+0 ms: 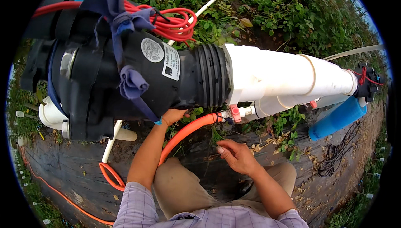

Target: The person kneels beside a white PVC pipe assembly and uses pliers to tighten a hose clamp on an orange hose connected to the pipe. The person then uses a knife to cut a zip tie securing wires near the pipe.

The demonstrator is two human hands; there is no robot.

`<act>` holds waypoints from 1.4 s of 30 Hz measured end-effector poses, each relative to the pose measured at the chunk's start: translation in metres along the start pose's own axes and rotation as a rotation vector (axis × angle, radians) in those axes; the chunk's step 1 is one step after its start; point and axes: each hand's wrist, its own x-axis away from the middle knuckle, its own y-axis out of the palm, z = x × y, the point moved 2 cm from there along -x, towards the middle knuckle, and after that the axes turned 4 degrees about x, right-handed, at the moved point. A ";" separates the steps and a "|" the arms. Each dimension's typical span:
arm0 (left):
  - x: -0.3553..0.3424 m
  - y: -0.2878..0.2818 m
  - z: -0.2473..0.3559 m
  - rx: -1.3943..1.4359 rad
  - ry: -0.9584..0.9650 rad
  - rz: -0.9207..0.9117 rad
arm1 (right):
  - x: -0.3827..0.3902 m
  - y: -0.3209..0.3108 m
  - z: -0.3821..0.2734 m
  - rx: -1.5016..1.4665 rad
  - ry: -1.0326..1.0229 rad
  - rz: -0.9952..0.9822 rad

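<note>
A black pipe fitting with blue cloth ties joins a white pipe across the upper view. My left hand reaches under the fitting beside plants; its fingers are mostly hidden, so what they touch is unclear. My right hand is closed at thin green grass stems, thumb and finger together, below a red-handled valve. An orange hose runs from the valve down past my left arm.
Red cable coils hang on the fitting. A blue cylinder and dark cable lie right. A white pipe with orange hose stands left. Leafy plants border the black ground sheet.
</note>
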 end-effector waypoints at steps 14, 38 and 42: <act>0.037 0.001 0.031 0.193 0.146 0.036 | 0.036 -0.006 0.053 -0.150 0.238 0.074; 0.005 0.007 0.012 0.294 0.194 -0.012 | 0.047 -0.002 0.068 -0.127 0.254 0.109; -0.003 0.011 0.009 0.276 0.214 -0.012 | 0.047 0.000 0.070 -0.120 0.256 0.112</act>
